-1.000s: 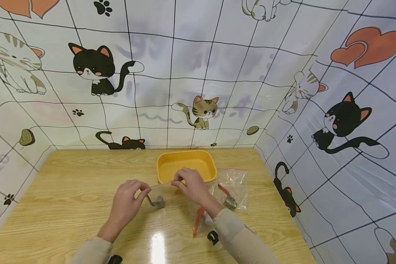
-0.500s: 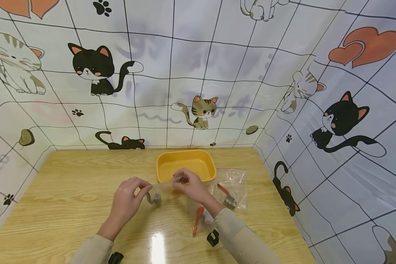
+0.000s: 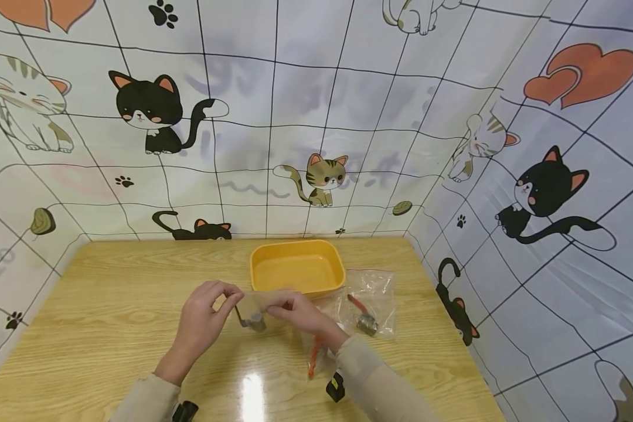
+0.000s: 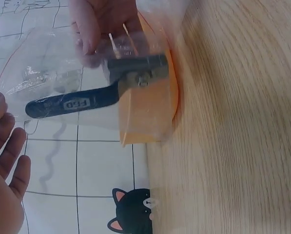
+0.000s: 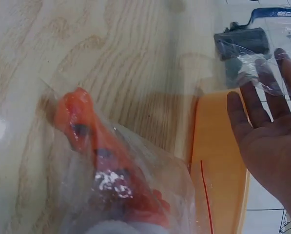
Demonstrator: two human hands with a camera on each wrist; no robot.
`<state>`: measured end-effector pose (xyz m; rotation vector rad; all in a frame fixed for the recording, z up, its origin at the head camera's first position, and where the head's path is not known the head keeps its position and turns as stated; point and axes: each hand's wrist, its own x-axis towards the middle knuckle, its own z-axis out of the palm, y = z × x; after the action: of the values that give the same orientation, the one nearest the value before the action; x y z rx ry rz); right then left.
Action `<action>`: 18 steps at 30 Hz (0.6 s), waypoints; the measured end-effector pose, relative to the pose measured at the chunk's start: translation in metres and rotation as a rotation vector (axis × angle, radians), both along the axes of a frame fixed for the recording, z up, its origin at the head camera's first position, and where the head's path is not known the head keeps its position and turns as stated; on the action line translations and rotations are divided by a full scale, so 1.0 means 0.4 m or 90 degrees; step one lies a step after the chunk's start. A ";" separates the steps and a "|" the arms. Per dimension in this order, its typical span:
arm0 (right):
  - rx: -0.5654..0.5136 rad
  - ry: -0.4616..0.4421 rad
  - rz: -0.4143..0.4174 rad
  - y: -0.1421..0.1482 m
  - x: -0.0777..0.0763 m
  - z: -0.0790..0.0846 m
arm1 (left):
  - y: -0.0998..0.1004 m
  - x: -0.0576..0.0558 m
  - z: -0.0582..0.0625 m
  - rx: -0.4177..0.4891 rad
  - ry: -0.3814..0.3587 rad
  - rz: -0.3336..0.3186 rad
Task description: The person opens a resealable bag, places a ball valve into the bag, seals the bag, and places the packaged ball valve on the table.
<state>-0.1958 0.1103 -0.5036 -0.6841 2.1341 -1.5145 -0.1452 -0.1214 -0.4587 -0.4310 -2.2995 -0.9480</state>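
Between both hands hangs a clear zip bag (image 3: pixel 250 302) over the table, holding a grey ball valve (image 4: pixel 135 73) with a dark lever handle (image 4: pixel 77 103). My left hand (image 3: pixel 203 322) pinches the bag's upper left corner between thumb and fingers. At the bag's upper right edge, my right hand (image 3: pixel 298 313) holds the plastic; in the right wrist view its outer fingers (image 5: pixel 255 105) are spread out. The valve sits low in the bag, its lever pointing up toward my left hand. My right thumb is hidden in the right wrist view.
Behind the hands stands a yellow plastic tub (image 3: pixel 343 275). To its right lies another clear bag with a red-handled valve (image 3: pixel 366 322). Closer in, partly under my right forearm, another bag holds an orange-red item (image 3: pixel 315 354). Cat-printed sheeting (image 3: pixel 242 146) encloses the table.
My right hand has moved left and slightly down along the bag, closer to my left hand. The bag's film faces the head view more broadly. My left hand stays about where it was.
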 end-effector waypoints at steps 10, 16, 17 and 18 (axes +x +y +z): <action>-0.065 0.011 0.011 -0.016 0.026 -0.016 | -0.039 -0.012 -0.029 0.039 -0.047 0.036; -0.043 -0.037 -0.014 -0.028 0.040 -0.010 | -0.049 -0.017 -0.041 0.038 -0.077 0.040; -0.019 -0.030 -0.024 -0.030 0.043 -0.007 | -0.050 -0.017 -0.041 0.040 -0.085 0.039; -0.002 -0.022 -0.028 -0.031 0.046 -0.006 | -0.052 -0.018 -0.043 0.043 -0.092 0.038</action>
<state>-0.1775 0.0978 -0.5058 -0.6113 2.1335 -1.5423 -0.1522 -0.1422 -0.4758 -0.2719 -2.3871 -1.0539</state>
